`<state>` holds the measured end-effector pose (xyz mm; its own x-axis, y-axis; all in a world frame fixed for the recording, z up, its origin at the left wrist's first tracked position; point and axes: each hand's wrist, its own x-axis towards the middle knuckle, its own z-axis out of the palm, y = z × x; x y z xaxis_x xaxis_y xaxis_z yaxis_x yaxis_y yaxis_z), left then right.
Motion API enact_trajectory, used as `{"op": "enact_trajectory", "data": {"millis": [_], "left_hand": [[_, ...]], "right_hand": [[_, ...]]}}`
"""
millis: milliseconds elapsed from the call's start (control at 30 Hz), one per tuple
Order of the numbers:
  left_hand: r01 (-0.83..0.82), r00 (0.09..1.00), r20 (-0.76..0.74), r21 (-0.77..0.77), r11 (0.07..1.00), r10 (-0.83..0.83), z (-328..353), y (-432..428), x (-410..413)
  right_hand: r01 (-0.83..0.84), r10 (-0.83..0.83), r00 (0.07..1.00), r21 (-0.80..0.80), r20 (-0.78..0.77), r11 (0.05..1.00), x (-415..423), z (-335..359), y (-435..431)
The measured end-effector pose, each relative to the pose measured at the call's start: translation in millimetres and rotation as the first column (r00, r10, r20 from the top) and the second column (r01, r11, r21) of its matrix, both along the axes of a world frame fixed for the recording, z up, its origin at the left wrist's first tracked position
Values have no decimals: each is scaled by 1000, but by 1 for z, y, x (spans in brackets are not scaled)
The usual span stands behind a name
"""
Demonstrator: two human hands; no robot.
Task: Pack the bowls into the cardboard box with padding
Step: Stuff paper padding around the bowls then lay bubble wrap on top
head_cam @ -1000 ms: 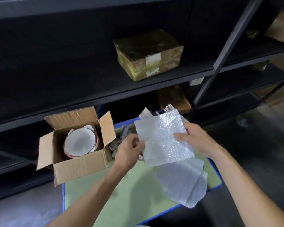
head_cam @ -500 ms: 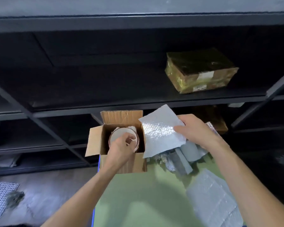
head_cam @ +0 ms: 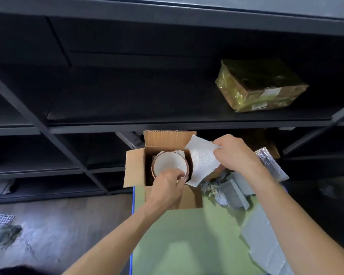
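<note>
An open cardboard box (head_cam: 134, 170) stands at the far left corner of the green table (head_cam: 187, 235). Inside it sits a white bowl (head_cam: 166, 163) with a brown rim, on top of other bowls. My left hand (head_cam: 166, 188) reaches over the box's near wall and its fingers pinch the bowl's near rim. My right hand (head_cam: 234, 153) grips the upper right corner of a bubble wrap sheet (head_cam: 202, 161), which hangs over the box's right side, beside the bowl.
More bubble wrap sheets (head_cam: 266, 241) and crumpled grey padding (head_cam: 226, 191) lie on the table's right side. Dark metal shelving (head_cam: 167, 124) stands right behind the box, with a taped brown parcel (head_cam: 260, 86) on a shelf. Floor lies to the left.
The view has swung so the box is now centred. My left hand let go of the sheet and went to the bowl's rim. My right hand brought the sheet to the box's right side.
</note>
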<state>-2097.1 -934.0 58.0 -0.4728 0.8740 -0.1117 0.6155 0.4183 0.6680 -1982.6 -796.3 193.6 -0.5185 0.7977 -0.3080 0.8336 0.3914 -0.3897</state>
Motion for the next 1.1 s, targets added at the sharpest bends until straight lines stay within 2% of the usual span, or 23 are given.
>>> {"op": "enact_trajectory", "data": {"millis": [367,567,767,867,1100], "left_hand": [[173,984,26,58,983,-175,2,4,4],[201,979,33,64,978,-203,4,10,11],[129,991,37,40,991,-130,1,13,9],[85,996,9,7,996,-85,-1,18,8],[107,994,15,37,994,-107,0,16,9]], "right_hand": [[46,-52,993,65,106,997,-35,-12,-4],[34,-43,988,64,151,997,-50,-30,-6],[19,-23,989,28,146,999,-52,-41,-6],[-21,8,988,83,153,996,-53,-42,-9],[-82,58,987,158,151,984,-56,-40,-11]]}}
